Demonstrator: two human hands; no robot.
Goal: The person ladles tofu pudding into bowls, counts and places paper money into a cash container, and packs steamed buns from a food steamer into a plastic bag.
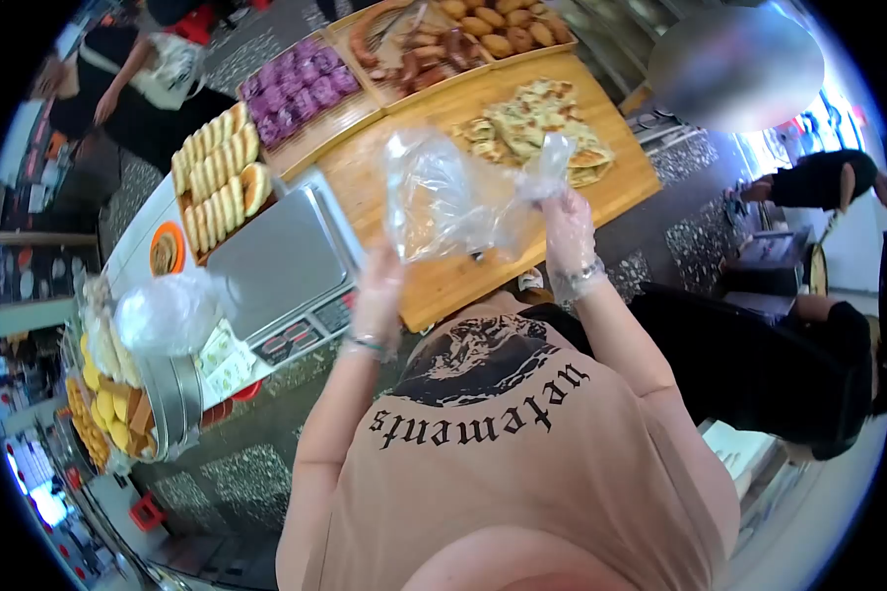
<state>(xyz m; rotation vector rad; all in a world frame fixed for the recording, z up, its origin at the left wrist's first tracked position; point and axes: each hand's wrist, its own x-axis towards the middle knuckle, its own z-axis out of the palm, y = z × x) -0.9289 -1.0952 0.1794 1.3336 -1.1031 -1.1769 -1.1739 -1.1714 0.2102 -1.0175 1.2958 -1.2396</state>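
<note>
A clear plastic bag (439, 192) hangs spread out over the wooden board (350, 163). My right hand (570, 231), in a thin clear glove, is closed on the bag's gathered right end. On the other side, my left hand (376, 291), also gloved, is at the bag's lower left edge. Its fingers are smeared by motion, so their grip does not show. Behind the bag on the board lie browned flatbreads (542, 123), partly covered by it. A scale (281, 261) with a flat metal plate stands to the left of my left hand.
Trays along the far side hold purple buns (296, 89), sausages (434, 64) and brown oval pastries (503, 30). Pale rolls (217, 167) sit beyond the scale. A bundle of plastic bags (172, 313) lies at left. People stand far left and at right.
</note>
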